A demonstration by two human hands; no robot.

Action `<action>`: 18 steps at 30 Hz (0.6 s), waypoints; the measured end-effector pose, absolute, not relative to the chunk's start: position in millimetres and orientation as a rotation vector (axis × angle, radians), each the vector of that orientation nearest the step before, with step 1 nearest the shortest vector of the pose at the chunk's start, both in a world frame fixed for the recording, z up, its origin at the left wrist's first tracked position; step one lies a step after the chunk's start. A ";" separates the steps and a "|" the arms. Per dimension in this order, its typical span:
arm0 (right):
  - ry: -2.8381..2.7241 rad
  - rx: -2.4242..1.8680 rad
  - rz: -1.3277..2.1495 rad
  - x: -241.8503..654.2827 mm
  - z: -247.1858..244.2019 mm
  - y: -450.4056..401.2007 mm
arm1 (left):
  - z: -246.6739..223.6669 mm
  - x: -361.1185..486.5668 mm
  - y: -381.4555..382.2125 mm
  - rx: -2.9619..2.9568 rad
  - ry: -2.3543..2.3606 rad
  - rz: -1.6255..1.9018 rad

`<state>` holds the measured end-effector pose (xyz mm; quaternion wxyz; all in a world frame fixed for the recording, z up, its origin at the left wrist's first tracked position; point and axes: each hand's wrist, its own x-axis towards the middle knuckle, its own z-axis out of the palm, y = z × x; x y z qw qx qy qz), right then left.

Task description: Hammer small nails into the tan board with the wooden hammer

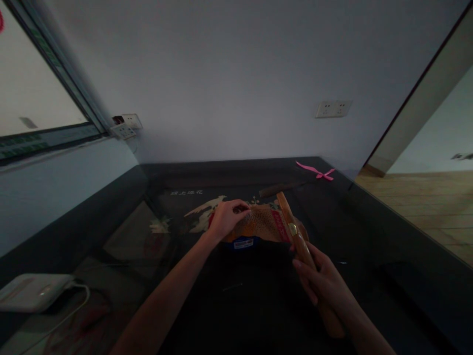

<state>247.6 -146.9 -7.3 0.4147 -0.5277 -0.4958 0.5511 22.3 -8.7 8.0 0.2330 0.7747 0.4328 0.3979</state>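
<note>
My right hand is wrapped round a long, smooth wooden handle-like piece with a brass-coloured fitting partway up. The piece slants up and left, its lower end sticking out below my hand. My left hand is closed in a pinch above the left part of a speckled brown packet; whatever is between those fingertips is too small to make out. A red strip marks the packet's right side. A blue label-like part shows at its near edge. The wooden piece overlaps the packet's right end.
A glossy black table with a printed bird bears everything. Behind the packet lies a dark, slim object; a pink ribbon is at back right. A white device with a cable sits front left. Wall sockets are behind.
</note>
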 end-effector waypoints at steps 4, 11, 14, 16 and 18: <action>-1.348 -1.383 1.325 251.1 -0.1 -144.6 | 8.1 22.9 -8.6 2.110 1.184 1.079; -1.628 -1.498 1.142 268.6 47.8 -139.6 | 8.3 22.8 -7.8 2.125 1.175 1.019; -1.739 -1.569 1.113 272.6 61.2 -136.4 | 5.5 22.0 -5.8 2.140 1.207 1.007; -1.786 -1.643 1.123 273.1 65.3 -133.9 | 4.3 21.7 -4.6 2.142 1.245 0.988; -1.812 -1.685 1.110 273.0 68.3 -132.2 | 4.5 21.7 -4.3 2.150 1.250 0.967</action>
